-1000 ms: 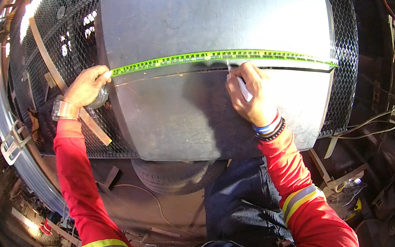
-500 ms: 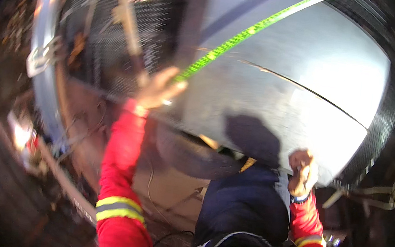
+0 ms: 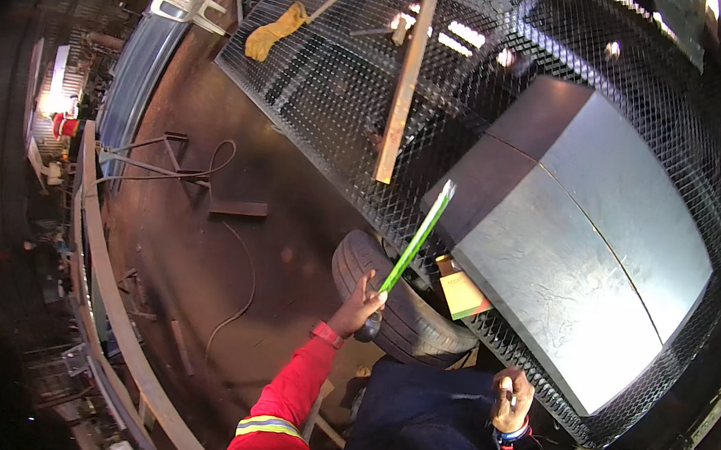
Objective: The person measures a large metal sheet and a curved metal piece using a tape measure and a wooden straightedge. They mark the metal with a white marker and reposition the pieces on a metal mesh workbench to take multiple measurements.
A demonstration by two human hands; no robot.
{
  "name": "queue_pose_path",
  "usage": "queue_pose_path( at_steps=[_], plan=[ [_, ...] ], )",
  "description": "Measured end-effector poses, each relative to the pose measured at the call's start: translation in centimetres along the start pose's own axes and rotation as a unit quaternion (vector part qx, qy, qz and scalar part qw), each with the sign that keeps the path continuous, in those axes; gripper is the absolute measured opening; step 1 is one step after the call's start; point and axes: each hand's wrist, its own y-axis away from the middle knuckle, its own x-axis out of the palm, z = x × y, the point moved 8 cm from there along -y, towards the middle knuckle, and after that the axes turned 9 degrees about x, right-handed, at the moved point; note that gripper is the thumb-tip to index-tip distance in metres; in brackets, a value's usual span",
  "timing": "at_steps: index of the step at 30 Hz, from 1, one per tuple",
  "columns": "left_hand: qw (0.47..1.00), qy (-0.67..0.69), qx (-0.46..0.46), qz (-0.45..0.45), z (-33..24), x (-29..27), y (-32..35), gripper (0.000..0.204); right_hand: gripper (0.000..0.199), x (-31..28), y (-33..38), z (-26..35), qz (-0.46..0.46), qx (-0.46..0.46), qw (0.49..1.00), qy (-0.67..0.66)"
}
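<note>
We look down on a dim workshop floor (image 3: 193, 267), dark and stained, with a cable trailing across it and a curved metal rail (image 3: 144, 46) along its far left edge

The biggest thing is a wire-mesh worktable (image 3: 321, 103) that fills the upper right. A large grey metal sheet (image 3: 591, 253) lies on the mesh toward its right edge, with a thin scribed line crossing it. A long wooden strip (image 3: 406, 78) lies across the mesh near its middle, and a yellow glove (image 3: 276, 30) rests at the far left corner of the mesh

Under the near edge of the mesh a black tyre (image 3: 400, 306) lies on the floor, with a small yellow and red box (image 3: 463, 293) just beside it

Our left hand (image 3: 357, 307), at the end of a red sleeve with a reflective band, is closed around the lower end of a green ruler (image 3: 417, 237). The ruler slants up and to the right, and its upper tip reaches the near left corner of the metal sheet

Our right hand (image 3: 510, 401) is curled shut near the near edge of the mesh, just above dark blue trousers; we cannot tell whether it holds anything
</note>
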Motion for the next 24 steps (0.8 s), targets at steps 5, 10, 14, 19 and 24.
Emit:
queue_pose_path(
  at_steps=[5, 10, 14, 19, 24],
  plan=[
    [0.982, -0.167, 0.084, -0.019, 7.3, -5.6, -6.1, 0.077, 0.020, 4.9, 6.5, 3.0, -0.043, 0.025, 0.999, 0.023],
    [0.994, 0.005, -0.071, -0.081, 3.0, -1.3, -11.5, 0.081, 0.029, 7.2, 10.0, 5.0, -0.070, 0.061, 0.994, 0.066],
    [0.969, 0.226, -0.029, -0.099, -2.8, -0.7, -16.7, 0.093, 0.032, 9.7, 10.1, 6.1, -0.022, 0.031, 0.990, 0.132],
    [0.916, -0.357, 0.077, -0.167, -2.1, -8.7, -10.1, 0.093, 0.036, 7.8, 13.3, -7.0, -0.034, 0.138, 0.975, 0.173],
    [0.843, -0.514, 0.156, 0.000, 9.9, -20.4, 9.3, 0.033, 0.033, 4.8, 16.2, -16.9, -0.072, 0.286, 0.933, 0.204]
  ],
)
